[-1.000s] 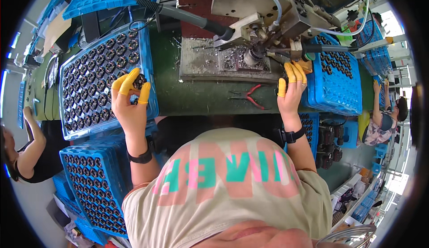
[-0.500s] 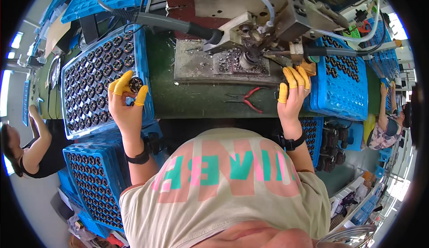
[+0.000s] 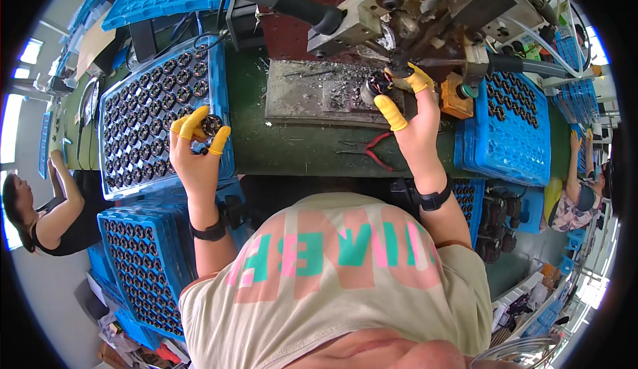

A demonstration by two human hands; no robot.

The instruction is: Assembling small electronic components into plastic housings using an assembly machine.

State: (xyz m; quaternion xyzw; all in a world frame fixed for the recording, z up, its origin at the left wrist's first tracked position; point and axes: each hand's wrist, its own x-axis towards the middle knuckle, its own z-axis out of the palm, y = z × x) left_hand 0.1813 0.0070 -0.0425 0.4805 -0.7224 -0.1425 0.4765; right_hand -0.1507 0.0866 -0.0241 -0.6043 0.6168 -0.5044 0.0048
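Note:
My left hand [image 3: 201, 153], with yellow finger cots, pinches a round black motor part [image 3: 212, 125] over the right edge of a blue tray [image 3: 224, 103] filled with rows of similar parts. My right hand [image 3: 417, 120], also in yellow cots, is at the machine's metal fixture [image 3: 366, 92]. Its thumb and fingers close around another round motor part [image 3: 380, 83] there; the far fingertips are partly hidden. The machine head [image 3: 405, 27] stands just above that part.
Red-handled pliers [image 3: 377, 151] lie on the green bench before the shaving-strewn metal base [image 3: 292, 106]. An orange box with a green button [image 3: 456, 96] stands right of my right hand. Blue trays [image 3: 505, 146] are stacked further right. Co-workers sit at both sides.
My right hand has moved left and forward from beside the orange box to the fixture, where a motor part now shows. My left hand still holds its part. The view has shifted slightly.

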